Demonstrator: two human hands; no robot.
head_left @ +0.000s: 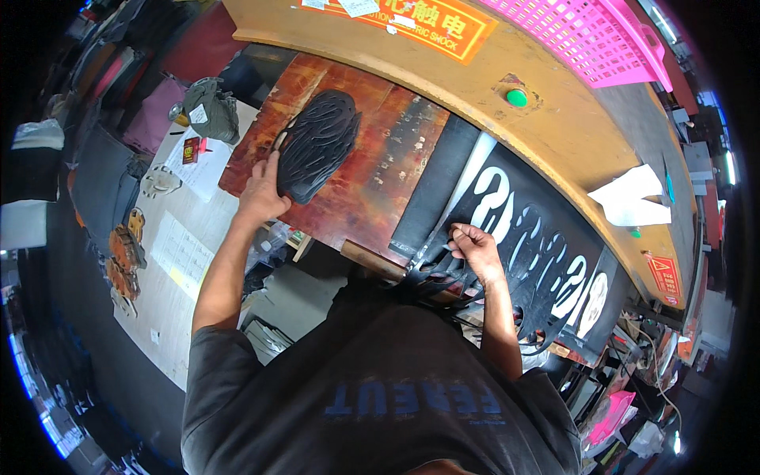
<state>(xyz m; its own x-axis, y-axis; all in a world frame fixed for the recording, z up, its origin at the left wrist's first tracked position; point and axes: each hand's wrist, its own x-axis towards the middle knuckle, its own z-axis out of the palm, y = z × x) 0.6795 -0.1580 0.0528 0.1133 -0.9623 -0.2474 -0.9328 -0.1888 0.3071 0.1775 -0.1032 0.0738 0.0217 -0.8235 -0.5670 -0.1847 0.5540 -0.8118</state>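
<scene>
A stack of black sole-shaped pieces with wavy slots (318,146) lies on the worn red-brown board (396,150). My left hand (263,194) rests against the near left end of this stack, thumb and fingers apart. A small pale curved edge shows beside its fingertips. To the right, a black sheet with sole-shaped cut-outs (518,237) is spread out, white showing through several openings. My right hand (477,252) is over its left part, thumb and fingertips pinched together. What sits between those fingertips is too small to make out. Loose black strips (443,281) hang below that hand.
A yellow machine beam (467,79) with a green button (516,98) curves across the far side, carrying a pink basket (590,47) and white paper scraps (633,198). At left, a pale table (178,317) bears papers, sandal-like pieces (125,257) and a grey-green shoe upper (212,111).
</scene>
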